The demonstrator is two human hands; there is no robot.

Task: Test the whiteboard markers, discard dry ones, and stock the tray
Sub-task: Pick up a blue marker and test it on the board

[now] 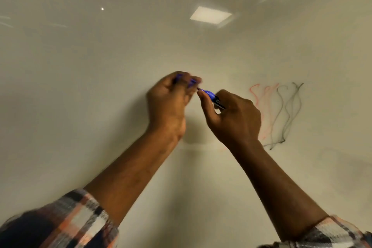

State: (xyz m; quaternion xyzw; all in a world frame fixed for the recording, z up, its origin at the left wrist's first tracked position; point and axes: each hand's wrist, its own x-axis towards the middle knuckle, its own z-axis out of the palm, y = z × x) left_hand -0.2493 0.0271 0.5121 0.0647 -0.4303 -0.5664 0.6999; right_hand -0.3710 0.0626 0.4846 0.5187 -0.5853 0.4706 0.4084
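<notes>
Left hand (pixel 168 100): curled round blue cap (pixel 192 82). Right hand (pixel 236 116): grips blue marker (pixel 209 94). Whiteboard (pixel 80 90): wide plain surface left; scribbles (pixel 281 110) right.

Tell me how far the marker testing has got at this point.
Done, apparently: a red squiggle and a black squiggle on the whiteboard suggest two markers tested. In hand: the right hand grips a blue marker, the left hand holds what looks like its blue cap, apart from the tip; no blue stroke shows yet. Left: the blue test, any discarding and stocking the tray, which is out of view.
</notes>
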